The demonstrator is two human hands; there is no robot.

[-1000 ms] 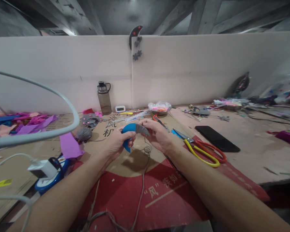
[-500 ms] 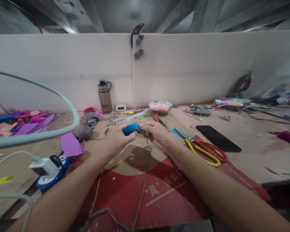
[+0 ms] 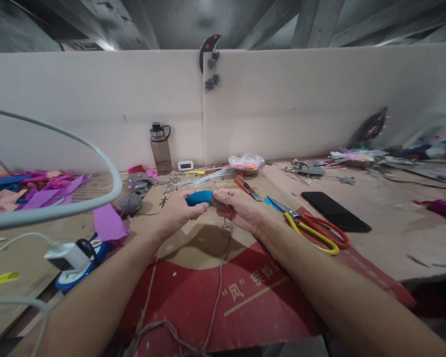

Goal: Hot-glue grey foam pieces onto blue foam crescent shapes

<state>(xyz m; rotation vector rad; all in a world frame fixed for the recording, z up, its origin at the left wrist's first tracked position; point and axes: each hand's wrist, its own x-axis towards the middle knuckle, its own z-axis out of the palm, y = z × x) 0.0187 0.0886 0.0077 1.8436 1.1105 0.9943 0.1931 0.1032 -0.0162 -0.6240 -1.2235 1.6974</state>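
My left hand [image 3: 176, 213] and my right hand [image 3: 241, 208] meet above the cardboard sheet [image 3: 208, 277] and both pinch a curved blue felt piece [image 3: 198, 198]. A grey felt part shows at its right end, between my right fingers. The piece lies nearly edge-on to me, so its shape is mostly hidden. A grey cord [image 3: 219, 277] hangs from below my right hand and trails across the cardboard toward me.
Yellow-and-red scissors [image 3: 312, 233], an orange box cutter [image 3: 247, 187] and a black phone [image 3: 335, 211] lie to the right. A water bottle [image 3: 160, 148] stands by the white partition. Purple felt scraps [image 3: 107, 223], a white charger [image 3: 69, 255] and cables lie left.
The blue felt piece has been turned from showing its crescent face to lying nearly flat and edge-on. Both hands have closed in on it and stayed in about the same place.
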